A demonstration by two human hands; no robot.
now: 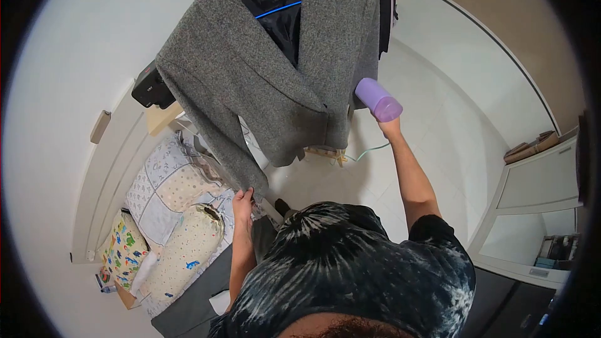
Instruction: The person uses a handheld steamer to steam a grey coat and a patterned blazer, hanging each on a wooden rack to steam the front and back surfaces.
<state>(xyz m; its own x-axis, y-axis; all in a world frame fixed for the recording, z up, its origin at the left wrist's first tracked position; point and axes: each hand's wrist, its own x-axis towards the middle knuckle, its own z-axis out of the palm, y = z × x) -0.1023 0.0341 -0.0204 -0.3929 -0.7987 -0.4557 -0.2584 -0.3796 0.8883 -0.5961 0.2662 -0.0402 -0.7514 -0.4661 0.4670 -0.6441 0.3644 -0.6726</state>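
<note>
A grey tweed jacket (pixel 263 75) with a dark lining hangs in front of me on a blue hanger (pixel 278 9). My left hand (pixel 243 201) is closed on the end of its left-side sleeve (pixel 247 172), thumb on top of the cloth. My right hand (pixel 389 128) grips a purple handheld garment steamer (pixel 375 97) with a see-through end. The steamer is beside the jacket's right-hand edge, its far end overlapping the sleeve there in this view. Most of the right-hand fingers are hidden behind the steamer.
A bed with pillows (pixel 172 175) and a patterned cushion (pixel 122 244) lies to the left. A black device (pixel 152 87) stands on a small shelf behind the jacket. Dark clothes (pixel 379 0) hang behind on the right. A pale green cord (pixel 369 151) crosses the floor. White cabinets (pixel 532 194) stand right.
</note>
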